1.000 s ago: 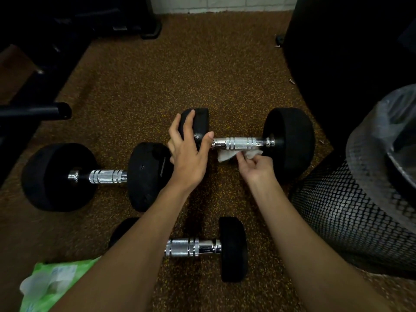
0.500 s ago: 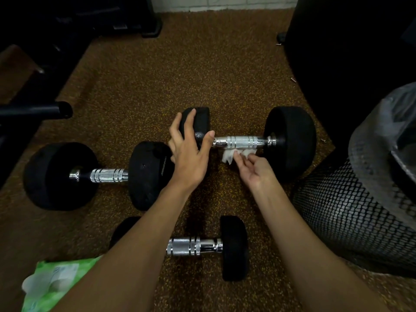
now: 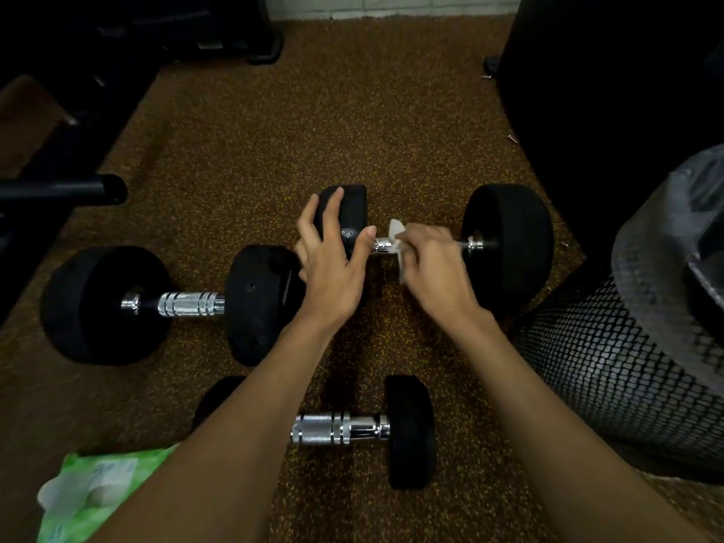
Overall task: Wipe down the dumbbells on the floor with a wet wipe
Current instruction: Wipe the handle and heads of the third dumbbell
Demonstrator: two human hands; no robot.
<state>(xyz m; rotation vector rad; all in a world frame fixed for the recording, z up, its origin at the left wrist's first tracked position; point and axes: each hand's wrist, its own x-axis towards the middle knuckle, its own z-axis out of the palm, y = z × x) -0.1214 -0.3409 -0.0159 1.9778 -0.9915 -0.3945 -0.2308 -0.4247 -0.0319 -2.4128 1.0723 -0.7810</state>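
Step in hand: wiping the handle of the far dumbbell (image 3: 509, 244), which lies crosswise on the floor (image 3: 352, 123).

Left hand (image 3: 333, 260): fingers spread and fairly straight, laid over that dumbbell's left head, thumb out toward the inner face by the handle. It clamps nothing. Likely reason: the heads are round, so the bar would roll under a wiping stroke, and this hand pins it.

Right hand (image 3: 435, 264): curled over the middle of the handle with the wet wipe (image 3: 395, 233) pinched under the fingers. White corners of the wipe stick out on the side toward the left head. Chrome shows on either side of the hand, and the rest of the handle is hidden under it. The wrap grip probably puts wipe contact around the bar, not just on top.

So the task's thing sits directly under both hands, with the wipe between the right palm and the bar.

Relative to the far dumbbell:
- left dumbbell (image 3: 188, 304): just beside its left head and slightly nearer the person; cannot tell if the heads touch.
- near dumbbell (image 3: 337, 428): nearer the person, apart, partly under the left forearm.
- wipes pack (image 3: 90, 491): well apart, near-left.
- mesh bin (image 3: 611, 378): near its right head, on the near-right.

Neither of the other two dumbbells has a hand on it.
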